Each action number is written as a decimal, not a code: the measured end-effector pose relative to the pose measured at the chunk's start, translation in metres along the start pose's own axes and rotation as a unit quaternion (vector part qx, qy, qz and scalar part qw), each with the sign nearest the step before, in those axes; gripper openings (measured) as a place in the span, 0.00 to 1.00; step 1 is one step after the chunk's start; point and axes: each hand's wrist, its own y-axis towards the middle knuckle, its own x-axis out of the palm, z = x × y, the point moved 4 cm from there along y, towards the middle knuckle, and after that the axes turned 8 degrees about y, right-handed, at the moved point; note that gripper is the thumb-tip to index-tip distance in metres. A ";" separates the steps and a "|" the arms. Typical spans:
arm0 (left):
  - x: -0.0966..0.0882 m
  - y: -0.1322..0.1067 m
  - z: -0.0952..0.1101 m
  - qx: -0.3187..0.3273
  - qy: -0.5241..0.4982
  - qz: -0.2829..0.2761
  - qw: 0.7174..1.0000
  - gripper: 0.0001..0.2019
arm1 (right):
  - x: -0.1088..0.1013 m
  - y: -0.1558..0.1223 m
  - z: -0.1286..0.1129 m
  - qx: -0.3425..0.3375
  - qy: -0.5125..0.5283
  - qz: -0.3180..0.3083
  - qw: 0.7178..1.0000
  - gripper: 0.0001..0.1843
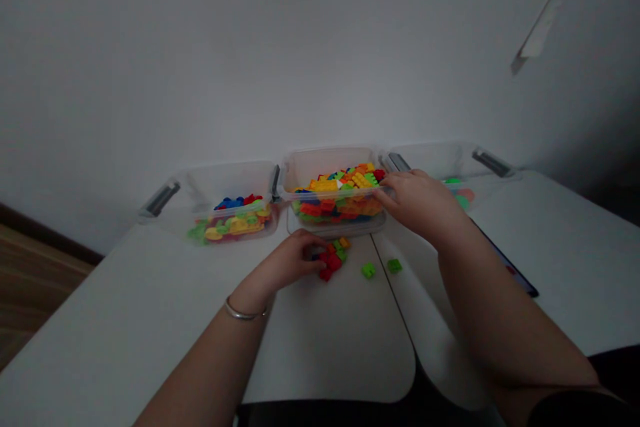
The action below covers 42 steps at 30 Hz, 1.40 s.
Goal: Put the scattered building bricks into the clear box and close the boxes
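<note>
My left hand [295, 261], with a bangle on the wrist, curls round a small cluster of building blocks [332, 261] on the table. Red blocks are between its thumb and fingers, with green and orange ones joined or lying beyond. My right hand [413, 203] is at the right front corner of the middle clear plastic bin [330, 155]. Its thumb and fingers are apart at the rim, near a red block inside, and the fingertips are partly hidden. Many colourful building blocks [345, 190] fill this bin. Two loose green blocks [369, 270] lie between my hands.
A clear bin [225, 173] on the left holds blue, red, yellow and green pieces. Another clear bin [430, 152] stands on the right, partly behind my hand. A dark flat device [510, 267] lies beside my right forearm. A seam divides the white table [340, 347]; a wall rises behind.
</note>
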 end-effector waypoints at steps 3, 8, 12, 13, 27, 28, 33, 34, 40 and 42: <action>0.000 0.000 0.003 0.030 0.046 0.000 0.999 0.14 | -0.006 -0.006 -0.002 0.025 -0.010 0.035 0.999 0.21; 0.002 0.002 0.008 0.040 0.139 -0.031 0.989 0.11 | -0.019 -0.014 -0.007 0.041 -0.008 0.079 0.996 0.17; 0.005 0.003 0.007 0.035 0.144 -0.010 0.989 0.11 | -0.023 -0.017 -0.016 -0.005 0.066 0.089 0.994 0.13; 0.005 0.003 0.007 0.033 0.126 0.005 0.991 0.10 | -0.023 -0.017 -0.020 -0.022 0.092 0.083 0.992 0.11; 0.007 0.015 0.020 -0.099 -0.304 0.064 0.946 0.18 | 0.036 -0.010 -0.064 -0.211 0.333 -0.080 0.915 0.16; 0.008 0.015 0.021 -0.102 -0.314 0.060 0.942 0.18 | 0.038 -0.010 -0.065 -0.209 0.339 -0.079 0.914 0.16; 0.009 0.014 0.024 -0.109 -0.338 0.053 0.934 0.17 | 0.038 -0.010 -0.063 -0.183 0.328 -0.090 0.922 0.12; 0.009 0.014 0.024 -0.108 -0.341 0.049 0.933 0.17 | 0.038 -0.010 -0.063 -0.181 0.325 -0.095 0.923 0.12; 0.012 0.012 0.021 -0.112 -0.365 0.024 0.924 0.22 | 0.038 -0.010 -0.061 -0.153 0.320 -0.115 0.928 0.07; 0.012 0.011 0.020 -0.117 -0.372 0.009 0.921 0.23 | 0.037 -0.010 -0.060 -0.153 0.338 -0.123 0.921 0.07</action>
